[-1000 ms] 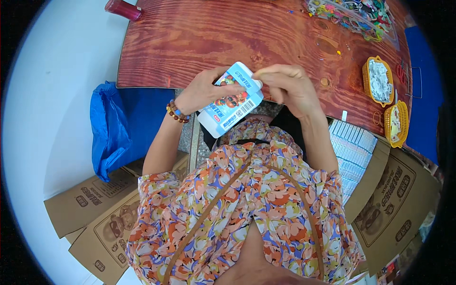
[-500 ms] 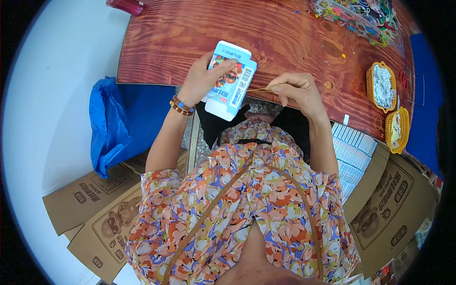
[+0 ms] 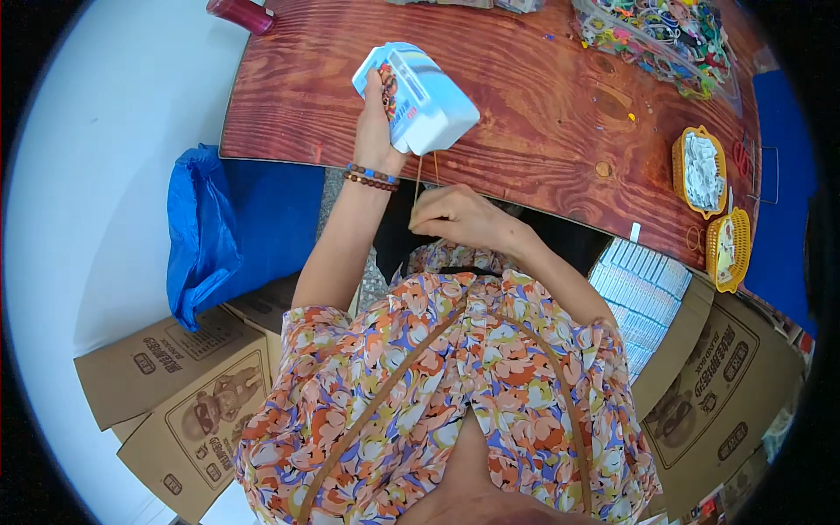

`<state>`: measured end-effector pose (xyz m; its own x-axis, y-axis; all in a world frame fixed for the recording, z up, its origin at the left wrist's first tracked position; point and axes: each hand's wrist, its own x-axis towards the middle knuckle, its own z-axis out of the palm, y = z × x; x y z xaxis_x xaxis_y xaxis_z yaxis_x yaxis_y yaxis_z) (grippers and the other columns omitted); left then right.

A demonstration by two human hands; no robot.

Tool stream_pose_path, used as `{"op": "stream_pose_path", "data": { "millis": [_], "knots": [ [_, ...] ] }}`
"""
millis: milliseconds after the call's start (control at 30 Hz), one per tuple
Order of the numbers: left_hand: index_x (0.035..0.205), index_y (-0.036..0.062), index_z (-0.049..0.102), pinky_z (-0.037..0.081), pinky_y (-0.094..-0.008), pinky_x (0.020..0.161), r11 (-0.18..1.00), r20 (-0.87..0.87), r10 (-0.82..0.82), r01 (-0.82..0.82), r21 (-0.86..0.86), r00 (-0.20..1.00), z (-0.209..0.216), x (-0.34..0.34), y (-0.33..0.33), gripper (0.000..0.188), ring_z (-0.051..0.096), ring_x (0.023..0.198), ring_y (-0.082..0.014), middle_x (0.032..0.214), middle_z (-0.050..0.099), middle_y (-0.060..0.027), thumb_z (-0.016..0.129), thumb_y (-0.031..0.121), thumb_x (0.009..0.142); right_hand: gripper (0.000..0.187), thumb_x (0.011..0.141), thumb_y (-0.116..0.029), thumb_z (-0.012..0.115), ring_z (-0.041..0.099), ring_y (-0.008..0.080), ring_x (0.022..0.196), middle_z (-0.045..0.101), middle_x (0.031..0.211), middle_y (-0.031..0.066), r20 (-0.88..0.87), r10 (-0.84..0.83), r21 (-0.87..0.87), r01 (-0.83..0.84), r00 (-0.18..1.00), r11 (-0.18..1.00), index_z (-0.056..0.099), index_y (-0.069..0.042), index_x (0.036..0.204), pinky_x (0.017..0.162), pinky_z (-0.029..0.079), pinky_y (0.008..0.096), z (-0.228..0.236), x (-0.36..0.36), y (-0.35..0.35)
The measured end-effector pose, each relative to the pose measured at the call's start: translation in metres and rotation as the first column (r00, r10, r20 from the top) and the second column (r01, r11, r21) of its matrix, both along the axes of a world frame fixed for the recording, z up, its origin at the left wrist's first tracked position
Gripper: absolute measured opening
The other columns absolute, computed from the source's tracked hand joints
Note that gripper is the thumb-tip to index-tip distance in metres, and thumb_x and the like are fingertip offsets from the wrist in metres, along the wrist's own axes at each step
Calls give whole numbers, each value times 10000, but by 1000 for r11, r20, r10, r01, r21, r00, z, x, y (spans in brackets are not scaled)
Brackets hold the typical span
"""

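Note:
My left hand (image 3: 374,131) grips a light-blue and white printed carton (image 3: 429,105) above the table's near edge. The carton is tilted, with its thick side and one end showing; whether it is one box or several stacked flat, I cannot tell. Its far fingers are hidden behind it. A thin tan rubber band (image 3: 419,178) stretches down from the carton's near end in two strands. Below, over my lap, my right hand (image 3: 459,213) is closed on the band, its fingers pinched together.
A reddish wood table (image 3: 516,96) lies ahead. On its right are a yellow basket of white slips (image 3: 678,179), another yellow basket (image 3: 742,262) and a clear bag of colourful bits (image 3: 656,44). Stacked blue-white boxes (image 3: 643,289) sit at lower right; a blue bag (image 3: 197,236) is at left.
My left hand has lifted and tilted the carton, turning its thick side into view. My right hand has moved left and down, stretching the rubber band from the carton's near end.

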<state>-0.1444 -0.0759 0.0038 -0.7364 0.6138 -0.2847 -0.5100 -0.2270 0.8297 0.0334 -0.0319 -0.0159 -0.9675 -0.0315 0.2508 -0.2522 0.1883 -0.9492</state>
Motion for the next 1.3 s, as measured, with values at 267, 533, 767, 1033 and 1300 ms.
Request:
{"op": "stream_pose_path", "data": {
  "millis": [267, 533, 767, 1033, 1300],
  "knots": [
    [1366, 149, 518, 494, -490, 1006, 982, 399, -133, 67, 174, 907, 22, -27, -16, 602, 574, 1221, -299, 1362, 580, -68, 442, 607, 984, 137, 890, -80, 655, 643, 149, 675, 675, 895, 76, 336, -75, -233, 159, 939, 959, 713, 34, 942, 559, 500, 269, 1, 0, 8],
    [1390, 168, 495, 483, -507, 1023, 974, 172, 216, -225, 38, 961, -8, -71, -56, 616, 584, 1217, -283, 1346, 596, -66, 358, 624, 999, 103, 902, -17, 635, 600, 117, 578, 652, 930, 115, 150, -238, -740, 268, 960, 616, 716, 47, 904, 593, 481, 250, 51, 46, 54],
    [1136, 47, 578, 579, -283, 739, 987, -132, 158, -160, -5, 979, -5, -22, -52, 276, 682, 891, -105, 1031, 672, -29, 587, 293, 1010, 138, 892, -74, 664, 626, 179, 824, 645, 912, 91, 280, -218, 80, 204, 935, 976, 715, 11, 988, 715, 505, 310, -4, 80, 17],
    [1167, -5, 534, 532, -299, 776, 954, -624, 33, -211, -214, 781, -7, 7, -33, 444, 654, 931, -150, 1083, 646, -101, 749, 267, 891, 186, 864, -99, 649, 668, 354, 836, 694, 958, 190, 488, -410, 315, 283, 770, 906, 682, 55, 964, 768, 525, 380, -74, 102, 11],
    [1217, 21, 537, 526, -430, 812, 991, -990, -95, -89, -104, 103, 13, 19, 3, 716, 623, 972, -357, 1061, 634, -162, 862, 387, 694, 256, 863, -90, 653, 688, 282, 890, 699, 932, 179, 372, -490, 534, 250, 788, 807, 681, 12, 1096, 774, 533, 369, -95, 117, 8]
  ]
}}
